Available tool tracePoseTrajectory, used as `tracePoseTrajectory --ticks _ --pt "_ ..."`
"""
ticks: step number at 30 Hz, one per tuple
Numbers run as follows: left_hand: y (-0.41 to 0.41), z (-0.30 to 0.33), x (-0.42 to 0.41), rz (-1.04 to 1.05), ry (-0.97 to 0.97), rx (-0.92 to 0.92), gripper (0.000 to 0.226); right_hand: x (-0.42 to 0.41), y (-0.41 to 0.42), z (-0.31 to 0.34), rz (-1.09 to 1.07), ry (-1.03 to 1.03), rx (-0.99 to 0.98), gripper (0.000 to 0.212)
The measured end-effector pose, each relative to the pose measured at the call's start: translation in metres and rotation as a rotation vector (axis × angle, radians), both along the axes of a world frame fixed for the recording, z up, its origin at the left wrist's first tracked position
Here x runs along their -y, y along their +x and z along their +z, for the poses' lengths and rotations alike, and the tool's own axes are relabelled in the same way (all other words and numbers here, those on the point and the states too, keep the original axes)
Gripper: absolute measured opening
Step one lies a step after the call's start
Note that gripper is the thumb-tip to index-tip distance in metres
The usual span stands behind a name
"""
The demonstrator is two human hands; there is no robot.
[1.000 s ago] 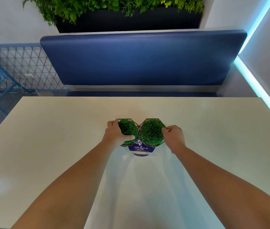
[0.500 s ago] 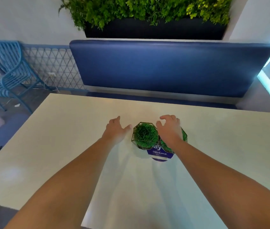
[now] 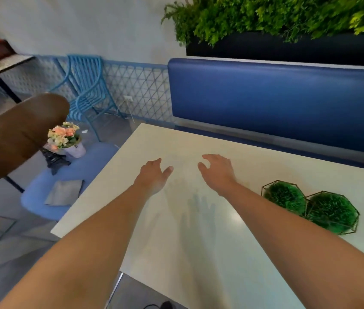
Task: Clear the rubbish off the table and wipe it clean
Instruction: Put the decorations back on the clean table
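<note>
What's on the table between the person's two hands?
Nothing: in the head view only bare table shows between the left hand and the right hand.

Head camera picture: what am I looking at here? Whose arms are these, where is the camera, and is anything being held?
There is no machine here. A person wears a wide-angle camera on the head, looking forward and down, so the two arms reaching in from the bottom are that person's own. The left hand and right hand are over a pale table, fingers relaxed and spread; neither holds anything. On the table, to the right, are two green tufts in wire frames. Behind is a blue bench back with plants above. To the left, off the table, a blue seat carries a grey cloth and a pot of flowers. The dark blur at the left edge is too close to identify.
</note>
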State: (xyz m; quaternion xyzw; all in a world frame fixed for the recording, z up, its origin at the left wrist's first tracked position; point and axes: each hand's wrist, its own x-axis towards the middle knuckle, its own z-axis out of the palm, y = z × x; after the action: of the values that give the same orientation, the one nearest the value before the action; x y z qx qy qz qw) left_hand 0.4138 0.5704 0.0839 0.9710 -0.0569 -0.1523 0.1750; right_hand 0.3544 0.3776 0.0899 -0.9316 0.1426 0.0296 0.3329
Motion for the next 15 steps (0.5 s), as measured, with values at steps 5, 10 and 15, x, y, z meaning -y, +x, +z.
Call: tracePoseTrajectory --ticks 5,10,15 --pt "0.043 0.0 -0.085 0.046 0.002 0.012 0.072 -0.078 0.051 0.002 0.099 -0.048 -0.005 0.048" --pt "0.067 -0.003 -0.137 0.09 -0.006 0.032 0.076 -0.13 0.091 0.005 0.196 -0.063 -0.011 0.05" --pt "0.082 -0.003 -0.167 0.196 -0.033 0.067 0.072 -0.16 0.124 0.002 0.321 -0.121 -0.021 0.051"
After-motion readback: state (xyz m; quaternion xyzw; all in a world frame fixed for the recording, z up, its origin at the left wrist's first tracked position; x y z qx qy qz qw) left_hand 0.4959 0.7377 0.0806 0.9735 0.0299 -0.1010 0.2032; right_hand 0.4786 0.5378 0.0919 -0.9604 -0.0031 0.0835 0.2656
